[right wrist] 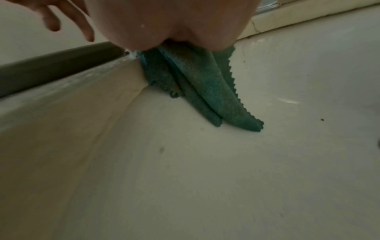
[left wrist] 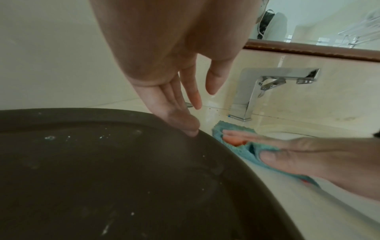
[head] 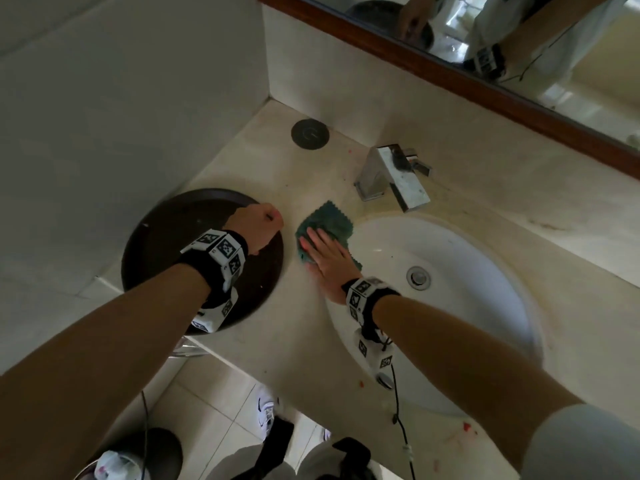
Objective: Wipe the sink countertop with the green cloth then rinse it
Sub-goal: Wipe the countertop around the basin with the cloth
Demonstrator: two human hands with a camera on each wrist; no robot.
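1. We find the green cloth (head: 323,227) bunched on the countertop (head: 277,327), on the strip between the dark round tray (head: 166,237) and the rim of the white sink basin (head: 485,271). The faucet (head: 391,178) stands just behind it.
2. Our right hand (head: 325,261) lies flat on the cloth, fingers straight and together, pressing down rather than pinching. In the right wrist view the heel of the palm pins the cloth and nothing is curled round it.
3. The right wrist view also shows two folded tails of the cloth (right wrist: 205,91) spilling past the palm over the rim and hanging down the inner wall of the basin.
4. Our left hand (head: 258,230) rests on the tray's near edge. In the left wrist view its fingers (left wrist: 180,120) are loosely extended, tips touching the tray rim (left wrist: 226,146), holding nothing.
5. The relation we judge the next stroke turns on: the cloth sits directly under the right palm, its long axis running from the tray side down into the basin, roughly across the forearm's line. The right hand is on it; the left is just beside but occupied at the tray.
6. We judge wiping under way and rinsing not yet begun; no water is visible at the faucet. Red specks remain on the front edge of the counter.
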